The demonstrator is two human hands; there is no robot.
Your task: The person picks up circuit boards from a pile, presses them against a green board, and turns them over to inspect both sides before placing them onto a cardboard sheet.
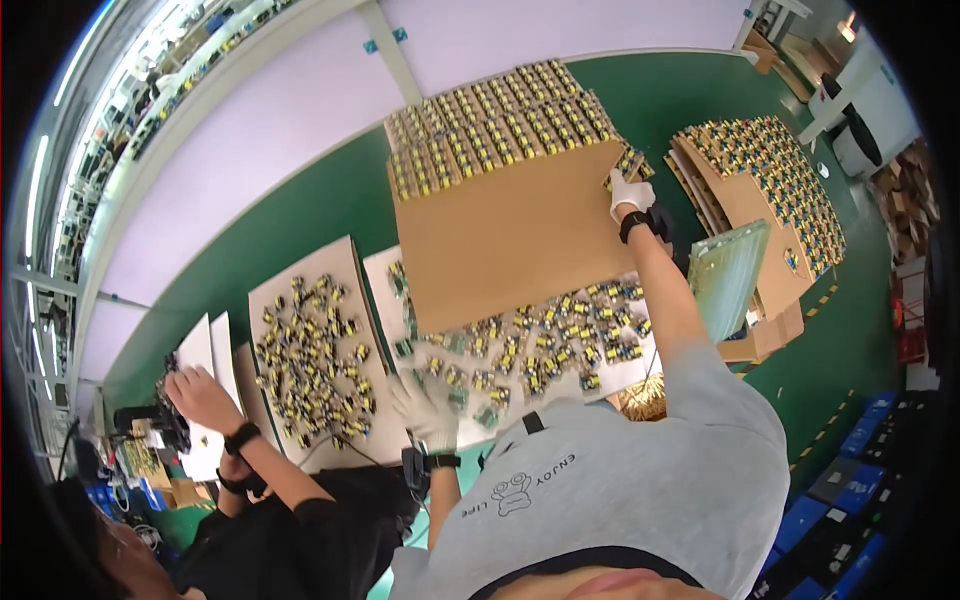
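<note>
My right hand (630,194), in a white glove, is at the right edge of a bare brown cardboard sheet (510,240). Its fingers are bent around a small circuit board, mostly hidden by the glove, at the end of the rows. Beyond the sheet, small circuit boards with yellow parts (500,125) stand in tight, even rows. My left hand (425,412), also gloved, is slightly blurred with fingers spread. It is low over the near edge of a pale board, beside loosely scattered circuit boards (560,340); nothing shows in its grasp.
Left of me, a co-worker's bare hands (205,400) work beside another sheet heaped with circuit boards (312,360). To the right rises a stack of cardboard layers topped with circuit boards (770,170), with a greenish translucent panel (730,275) before it. Blue bins (830,510) line the lower right.
</note>
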